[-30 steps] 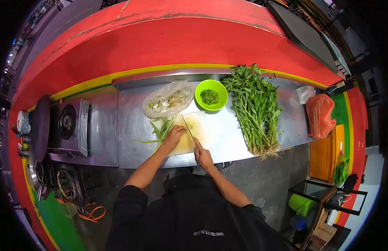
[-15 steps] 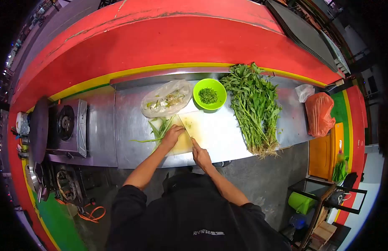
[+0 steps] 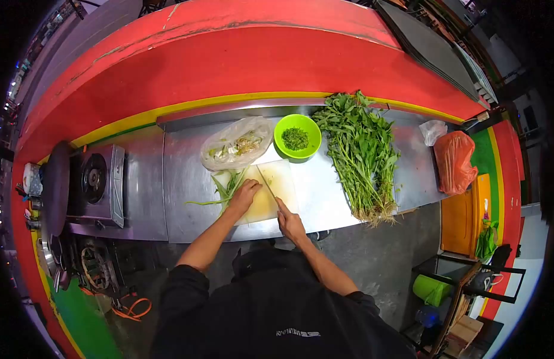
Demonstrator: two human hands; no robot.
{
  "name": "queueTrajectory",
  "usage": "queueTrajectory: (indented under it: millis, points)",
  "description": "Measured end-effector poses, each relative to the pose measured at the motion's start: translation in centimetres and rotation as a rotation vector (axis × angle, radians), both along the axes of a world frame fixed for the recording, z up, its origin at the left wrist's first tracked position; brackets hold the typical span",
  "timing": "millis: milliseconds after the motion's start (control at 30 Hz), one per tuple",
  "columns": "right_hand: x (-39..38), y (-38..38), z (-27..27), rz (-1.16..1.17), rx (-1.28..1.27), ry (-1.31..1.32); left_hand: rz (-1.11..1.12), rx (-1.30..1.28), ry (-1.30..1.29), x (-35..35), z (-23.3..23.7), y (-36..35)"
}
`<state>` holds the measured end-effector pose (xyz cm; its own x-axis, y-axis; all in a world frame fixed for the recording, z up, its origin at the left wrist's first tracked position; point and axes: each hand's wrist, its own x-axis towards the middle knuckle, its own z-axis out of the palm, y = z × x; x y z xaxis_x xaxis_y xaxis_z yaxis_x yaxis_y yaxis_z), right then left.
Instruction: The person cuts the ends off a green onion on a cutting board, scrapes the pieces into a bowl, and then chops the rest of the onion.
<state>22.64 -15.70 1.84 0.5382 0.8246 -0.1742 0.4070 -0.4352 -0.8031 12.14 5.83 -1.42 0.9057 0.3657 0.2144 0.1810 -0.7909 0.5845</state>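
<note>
A pale cutting board (image 3: 284, 185) with yellowish stains lies on the metal counter. My right hand (image 3: 290, 224) grips the handle of a knife (image 3: 267, 181), whose blade slants up and left over the board. Just left of the blade, my left hand (image 3: 246, 195) is closed on long green leaves (image 3: 225, 183), which stick out past the board's left edge. Small green bits lie on the board near the blade. Behind the board are a green bowl (image 3: 297, 136) of chopped greens (image 3: 295, 139) and a clear plastic bag (image 3: 238, 143) with plant scraps inside.
A big bunch of leafy greens with roots (image 3: 363, 155) lies right of the bowl. Farther right sits a red plastic bag (image 3: 455, 162) beside a small white bag (image 3: 433, 131). A gas stove (image 3: 97, 179) stands at the left. The red wall (image 3: 229, 66) borders the counter's back.
My right hand and the knife handle have shifted slightly right and down, a little farther from my left hand. My left hand has barely moved.
</note>
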Motion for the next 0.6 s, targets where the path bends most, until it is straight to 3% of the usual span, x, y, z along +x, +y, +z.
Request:
queueTrajectory:
  millis: [600]
  points:
    - [-1.2,-0.7,0.4,-0.005,-0.016,0.065,-0.015,0.095,0.013,0.4,-0.3,-0.3]
